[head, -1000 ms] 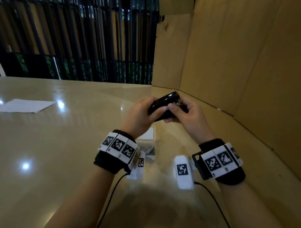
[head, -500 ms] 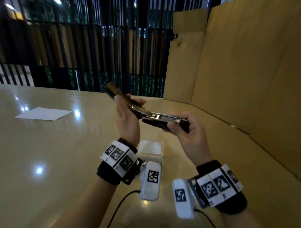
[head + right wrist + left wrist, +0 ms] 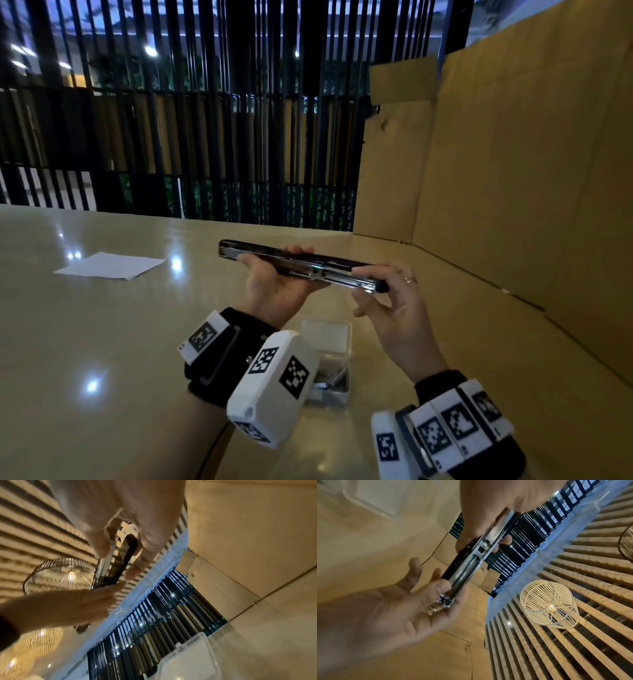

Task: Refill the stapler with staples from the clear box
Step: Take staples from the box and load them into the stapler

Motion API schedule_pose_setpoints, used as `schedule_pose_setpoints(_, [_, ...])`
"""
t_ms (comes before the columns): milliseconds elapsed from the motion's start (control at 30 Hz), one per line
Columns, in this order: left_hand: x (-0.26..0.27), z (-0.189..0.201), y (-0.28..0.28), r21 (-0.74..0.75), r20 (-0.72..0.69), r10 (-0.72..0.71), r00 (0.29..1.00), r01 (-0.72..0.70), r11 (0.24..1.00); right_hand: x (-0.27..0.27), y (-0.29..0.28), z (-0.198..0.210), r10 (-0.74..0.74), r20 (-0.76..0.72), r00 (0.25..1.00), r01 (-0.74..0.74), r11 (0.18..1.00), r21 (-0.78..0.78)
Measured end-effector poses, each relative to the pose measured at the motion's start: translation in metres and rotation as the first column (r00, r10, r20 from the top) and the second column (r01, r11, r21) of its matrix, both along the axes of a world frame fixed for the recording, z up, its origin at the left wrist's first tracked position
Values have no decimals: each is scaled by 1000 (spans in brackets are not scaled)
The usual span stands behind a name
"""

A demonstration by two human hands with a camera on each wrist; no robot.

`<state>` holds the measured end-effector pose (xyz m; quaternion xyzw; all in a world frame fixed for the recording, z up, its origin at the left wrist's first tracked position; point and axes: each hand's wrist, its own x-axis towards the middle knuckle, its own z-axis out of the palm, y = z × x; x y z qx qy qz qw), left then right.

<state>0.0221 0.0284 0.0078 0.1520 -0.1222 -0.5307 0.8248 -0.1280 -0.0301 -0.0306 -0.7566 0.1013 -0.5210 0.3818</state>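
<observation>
White paper (image 3: 111, 266) on table (image 3: 102, 342)

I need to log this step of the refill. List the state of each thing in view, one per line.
stapler: swung fully open, held level above the table.
left hand: holds the stapler from below.
right hand: pinches the stapler's right end.
clear box: lid open, staples inside, on the table.
sheet of paper: lies flat on the table.

Opened stapler (image 3: 467, 566) — left hand (image 3: 488, 507) gripping, right hand (image 3: 393, 612) pinching, wire lamp (image 3: 549, 601) beyond
</observation>
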Motion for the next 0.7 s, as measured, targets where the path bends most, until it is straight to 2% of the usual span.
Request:
schedule_pose_setpoints(67, [3,-1,-1,-10,-46,71,996,-71,997,5,4,-6,-19,-33,999,18,1000,-14])
schedule_pose_setpoints(133, [5,-1,1,-30,-10,79,997,-79,996,7,8,-6,9,-25,1000,-9,1000,23])
schedule_pose_setpoints(200, [5,0,1,-24,90,98,991,-96,995,8,9,-3,47,17,999,-48,994,100])
schedule_pose_setpoints(267, [0,-2,-1,20,258,154,954,-165,986,5,8,1,71,64,995,-82,979,187])
schedule_pose_setpoints(367, [-8,-6,-7,130,575,185,797,-312,941,-3,5,8,47,117,992,-78,958,275])
schedule_pose_setpoints(467, [-8,-13,-5,266,803,34,595,-409,873,-13,-2,13,-9,157,988,-40,952,303])
schedule_pose_setpoints(500, [-8,-14,-5,297,813,-14,581,-394,870,-15,-4,15,-24,164,986,-27,954,297])
schedule_pose_setpoints(533, [-8,-15,-5,324,788,-51,613,-344,881,-17,-5,15,-30,166,986,-20,956,293])
schedule_pose_setpoints(567, [-11,-16,-6,338,734,-79,674,-262,904,-16,-5,15,-28,163,986,-21,956,294])
schedule_pose_setpoints(633, [-18,-16,-9,284,579,-92,810,-94,954,-12,-4,9,10,168,986,-65,943,326])
schedule_pose_setpoints(700, [-22,-15,-10,208,452,-120,884,26,978,-6,-3,3,74,190,979,-142,914,381])
